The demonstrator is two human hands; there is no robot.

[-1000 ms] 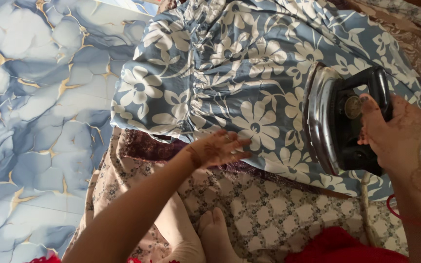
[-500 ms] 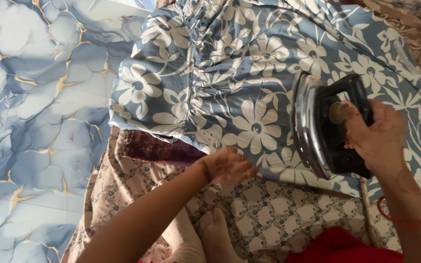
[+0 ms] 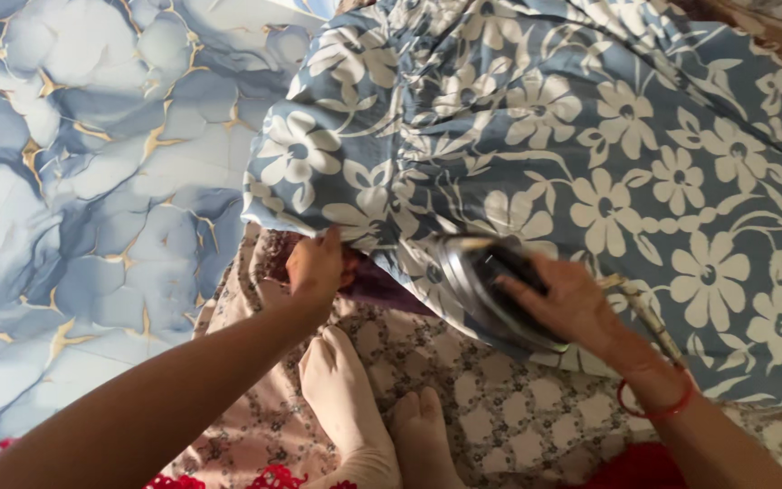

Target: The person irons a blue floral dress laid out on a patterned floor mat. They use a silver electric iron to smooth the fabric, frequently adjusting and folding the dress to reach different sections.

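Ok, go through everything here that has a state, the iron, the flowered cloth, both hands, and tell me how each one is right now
Iron: on the cloth's near edge, gripped by its handle.
Blue floral cloth: spread out, gathered and creased along the left part.
Left hand: closed on the cloth's lower left edge.
Right hand: closed on the iron's handle.
Iron cord: trailing over the cloth behind the right hand.
Patterned under-sheet: lying flat beneath the cloth.

I see both arms bare to the elbow, no sleeves showing. My right hand [image 3: 565, 303] has a thin red thread bangle [image 3: 658, 398] at the wrist; left hand [image 3: 316, 265] carries faint dark henna-like marks. Bare feet [image 3: 382, 426] below, red garment edges [image 3: 631, 466] at bottom.
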